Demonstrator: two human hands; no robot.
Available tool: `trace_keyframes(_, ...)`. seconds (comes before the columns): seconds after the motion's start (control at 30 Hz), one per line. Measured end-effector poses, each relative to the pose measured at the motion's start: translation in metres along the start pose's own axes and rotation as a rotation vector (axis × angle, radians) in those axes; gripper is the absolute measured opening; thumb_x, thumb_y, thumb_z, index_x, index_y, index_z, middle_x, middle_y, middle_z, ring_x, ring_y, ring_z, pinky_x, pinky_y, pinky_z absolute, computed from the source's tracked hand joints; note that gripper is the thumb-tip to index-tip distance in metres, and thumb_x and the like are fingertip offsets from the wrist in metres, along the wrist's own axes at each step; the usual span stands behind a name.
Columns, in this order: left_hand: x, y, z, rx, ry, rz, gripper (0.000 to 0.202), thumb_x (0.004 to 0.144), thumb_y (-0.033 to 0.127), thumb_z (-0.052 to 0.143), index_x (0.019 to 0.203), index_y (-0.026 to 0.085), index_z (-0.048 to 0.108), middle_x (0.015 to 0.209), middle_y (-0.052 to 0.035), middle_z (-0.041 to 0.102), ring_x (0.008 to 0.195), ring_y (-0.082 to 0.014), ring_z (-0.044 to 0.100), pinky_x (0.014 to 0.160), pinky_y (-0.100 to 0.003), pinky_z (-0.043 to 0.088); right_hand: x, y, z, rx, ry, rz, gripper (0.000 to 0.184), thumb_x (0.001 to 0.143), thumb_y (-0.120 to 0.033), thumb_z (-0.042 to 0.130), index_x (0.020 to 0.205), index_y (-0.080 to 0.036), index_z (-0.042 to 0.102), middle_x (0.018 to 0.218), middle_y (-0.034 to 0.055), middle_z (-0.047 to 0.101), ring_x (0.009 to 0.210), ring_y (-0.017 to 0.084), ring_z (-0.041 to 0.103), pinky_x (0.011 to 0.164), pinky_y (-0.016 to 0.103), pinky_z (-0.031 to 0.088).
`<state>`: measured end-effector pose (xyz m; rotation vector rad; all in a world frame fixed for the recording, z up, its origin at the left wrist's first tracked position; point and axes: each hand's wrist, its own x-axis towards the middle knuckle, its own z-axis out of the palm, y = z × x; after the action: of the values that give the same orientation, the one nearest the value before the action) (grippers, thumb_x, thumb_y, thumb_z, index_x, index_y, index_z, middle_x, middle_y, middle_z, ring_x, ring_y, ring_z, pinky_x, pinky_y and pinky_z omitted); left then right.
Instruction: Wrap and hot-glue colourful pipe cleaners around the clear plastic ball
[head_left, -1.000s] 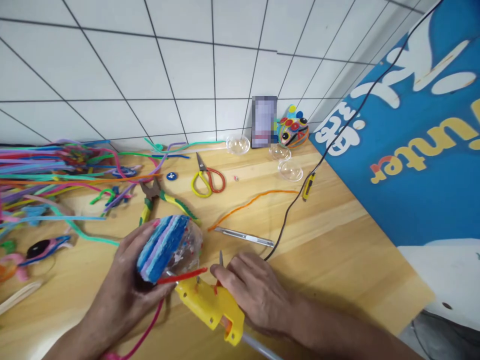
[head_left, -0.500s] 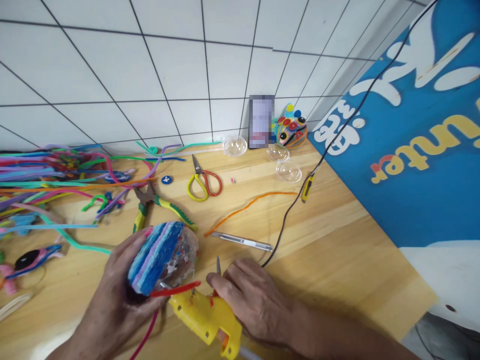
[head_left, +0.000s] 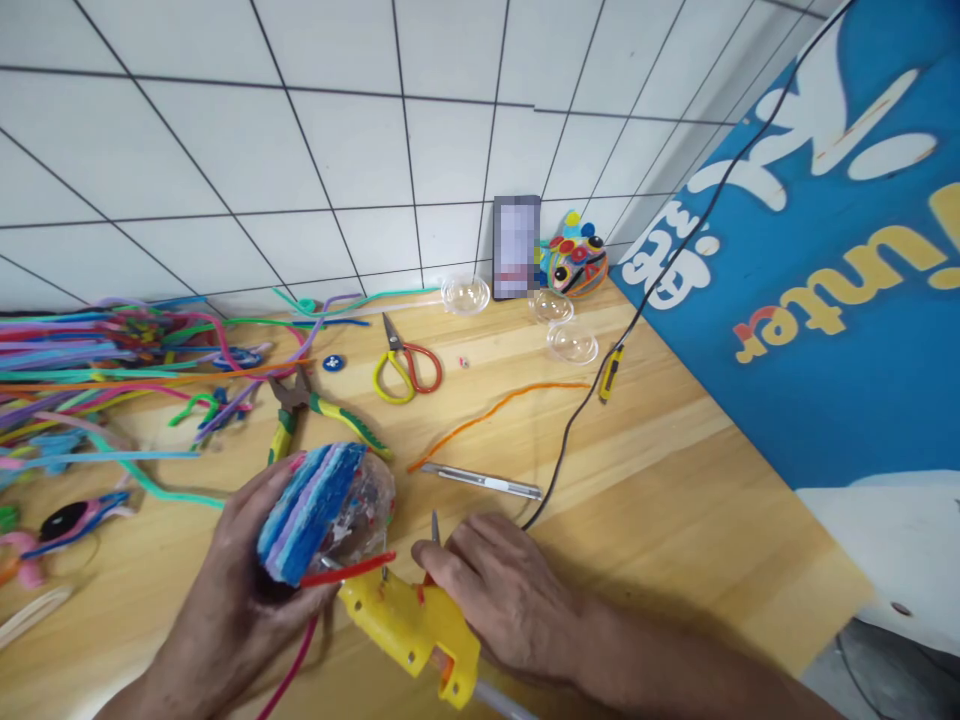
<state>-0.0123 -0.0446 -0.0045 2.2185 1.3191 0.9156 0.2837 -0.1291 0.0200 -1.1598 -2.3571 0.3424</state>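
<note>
My left hand (head_left: 232,590) is wrapped round a clear plastic ball (head_left: 367,510), partly covered with rows of blue, light blue and lilac pipe cleaners (head_left: 319,515). From the rows a red pipe cleaner (head_left: 349,570) sticks out to the right. My right hand (head_left: 502,590) is closed round a yellow hot glue gun (head_left: 412,625), whose nozzle meets the ball beside the red strand. Above my right thumb a pointed metal tip (head_left: 435,527) pokes up; the rest of that tool is hidden.
Pliers (head_left: 300,395), scissors (head_left: 401,365), a silver craft knife (head_left: 484,482) and an orange pipe cleaner (head_left: 495,408) lie beyond my hands. Loose pipe cleaners (head_left: 90,350) cover the left side. Clear plastic half-shells (head_left: 574,342), a phone (head_left: 516,245) and a colourful figure (head_left: 574,260) are near the wall. A black cable (head_left: 577,420) crosses the right.
The view has shifted slightly. Both hands keep their grips, and the glue gun's nozzle stays at the ball, with the red strand's free end slightly higher.
</note>
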Motion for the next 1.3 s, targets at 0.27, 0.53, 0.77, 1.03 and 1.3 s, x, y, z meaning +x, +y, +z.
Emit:
trace_keyframes(0.27, 0.000, 0.000, -0.001, -0.091, 0.004, -0.101, 0.102, 0.077, 0.043, 0.087, 0.167, 0.057, 0.041, 0.163, -0.0056, 0.057, 0.145, -0.0530, 0.062, 0.121, -0.081, 0.053, 0.001, -0.001, 0.000, -0.034, -0.004, 0.001, 0.039, 0.108, -0.021, 0.064, 0.144, -0.013, 0.052, 0.094, 0.0049, 0.069, 0.082, 0.025, 0.060, 0.072, 0.041, 0.049)
trace_keyframes(0.53, 0.001, -0.003, 0.000, -0.092, -0.018, -0.070, 0.102, 0.079, 0.043, 0.088, 0.168, 0.051, 0.039, 0.166, -0.0085, 0.054, 0.146, -0.0511, 0.061, 0.124, -0.081, 0.050, 0.001, 0.001, 0.002, -0.060, 0.028, -0.006, 0.037, 0.109, -0.021, 0.059, 0.144, -0.013, 0.051, 0.096, 0.0061, 0.071, 0.083, 0.025, 0.059, 0.074, 0.041, 0.049)
trace_keyframes(0.77, 0.012, 0.012, 0.000, -0.058, -0.012, 0.070, 0.092, 0.089, 0.033, 0.083, 0.169, 0.033, 0.036, 0.161, -0.0156, 0.053, 0.152, -0.0415, 0.058, 0.127, -0.066, 0.052, -0.001, 0.005, -0.004, -0.012, 0.083, -0.019, 0.044, 0.111, -0.041, 0.061, 0.146, -0.015, 0.054, 0.101, 0.0086, 0.073, 0.089, 0.027, 0.064, 0.080, 0.041, 0.052)
trace_keyframes(1.03, 0.025, 0.021, 0.005, -0.093, 0.011, 0.196, 0.099, 0.089, 0.035, 0.087, 0.169, 0.028, 0.031, 0.159, -0.0176, 0.053, 0.150, -0.0381, 0.057, 0.125, -0.061, 0.053, 0.003, 0.013, -0.006, -0.077, 0.209, -0.052, 0.036, 0.116, -0.036, 0.050, 0.144, -0.016, 0.060, 0.096, 0.0072, 0.075, 0.081, 0.025, 0.067, 0.076, 0.038, 0.054)
trace_keyframes(1.3, 0.028, 0.019, 0.016, -0.163, 0.075, 0.246, 0.101, 0.084, 0.033, 0.089, 0.168, 0.031, 0.033, 0.154, -0.0151, 0.057, 0.146, -0.0391, 0.058, 0.120, -0.064, 0.056, 0.011, 0.014, -0.011, -0.187, 0.228, -0.109, 0.041, 0.118, -0.045, 0.046, 0.142, -0.017, 0.064, 0.089, 0.0062, 0.073, 0.076, 0.022, 0.067, 0.073, 0.035, 0.054)
